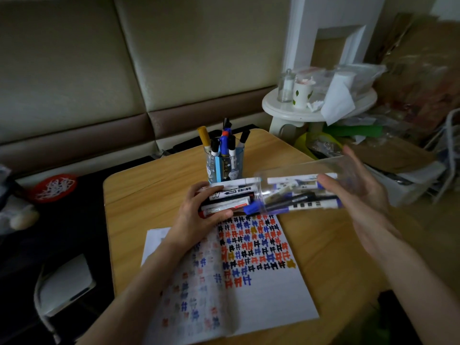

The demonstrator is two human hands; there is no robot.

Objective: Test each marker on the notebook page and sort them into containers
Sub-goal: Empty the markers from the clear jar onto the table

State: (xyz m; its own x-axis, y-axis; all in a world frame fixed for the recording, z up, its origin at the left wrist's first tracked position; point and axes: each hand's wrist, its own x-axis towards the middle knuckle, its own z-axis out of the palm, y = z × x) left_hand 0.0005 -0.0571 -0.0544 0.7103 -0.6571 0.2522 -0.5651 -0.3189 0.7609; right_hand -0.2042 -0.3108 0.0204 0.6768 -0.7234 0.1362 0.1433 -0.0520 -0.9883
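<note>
An open notebook [261, 290] lies on the wooden table [149, 195], its right page covered with black, red, blue and yellow marker marks. My right hand [358, 192] holds a clear plastic container [298, 180] tipped on its side above the notebook's top edge. Several markers [293, 202] lie inside it and stick out of its mouth to the left. My left hand [201, 207] grips that protruding bundle of markers [231, 197] at the container's mouth. A blue patterned pen cup [224, 165] stands behind, holding several upright markers.
A white round side table [286, 110] with a glass jar, cup and papers stands at the back right. Cluttered bags and boxes [398, 150] fill the right side. A padded bench back runs along the rear. A red dish [53, 186] sits at the left.
</note>
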